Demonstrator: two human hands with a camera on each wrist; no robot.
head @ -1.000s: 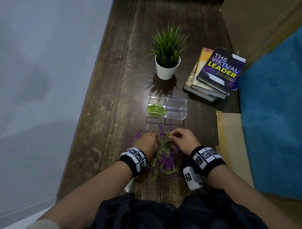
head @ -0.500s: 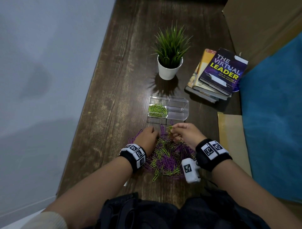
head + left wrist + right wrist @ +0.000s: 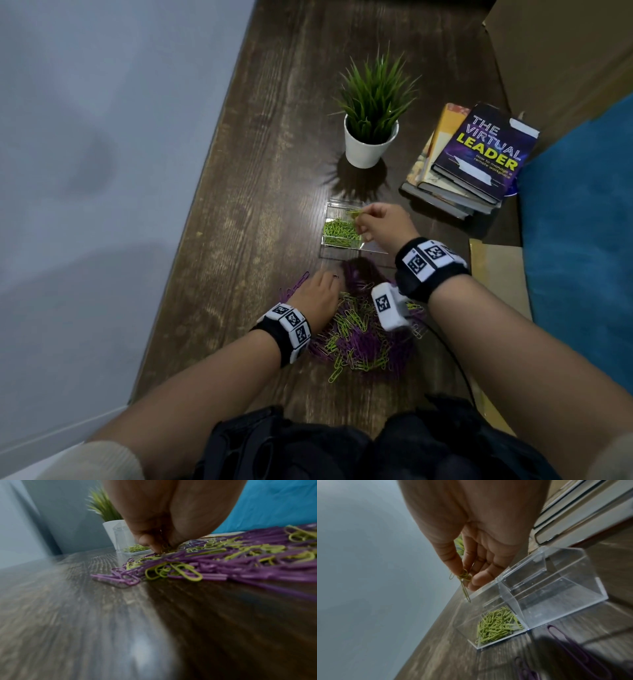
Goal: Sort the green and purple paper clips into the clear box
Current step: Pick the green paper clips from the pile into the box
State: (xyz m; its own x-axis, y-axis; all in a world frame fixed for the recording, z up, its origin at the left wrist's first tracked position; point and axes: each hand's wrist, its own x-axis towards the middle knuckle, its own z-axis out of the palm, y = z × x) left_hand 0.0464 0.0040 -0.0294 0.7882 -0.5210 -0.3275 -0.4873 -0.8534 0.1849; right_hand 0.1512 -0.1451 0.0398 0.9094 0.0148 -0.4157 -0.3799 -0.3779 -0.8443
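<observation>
A mixed pile of green and purple paper clips [image 3: 356,335] lies on the dark wooden table [image 3: 260,192] near me. Beyond it stands the clear two-compartment box [image 3: 330,219]. Its left compartment holds green clips [image 3: 498,624]; the right one [image 3: 556,597] looks bare. My right hand [image 3: 380,222] hovers over the left compartment, pinching a few green clips [image 3: 464,577] between thumb and fingers. My left hand [image 3: 318,294] rests on the pile's far left edge, its curled fingertips [image 3: 154,543] pinching green clips there.
A potted green plant [image 3: 371,113] in a white pot stands behind the box. A stack of books [image 3: 469,161] lies at the right. A blue cloth [image 3: 579,240] and brown card border the table's right side. The table's left edge drops off.
My right hand lifted green clips off the pile and carried them forward over the box's left compartment. My left hand stayed on the pile's left edge.
</observation>
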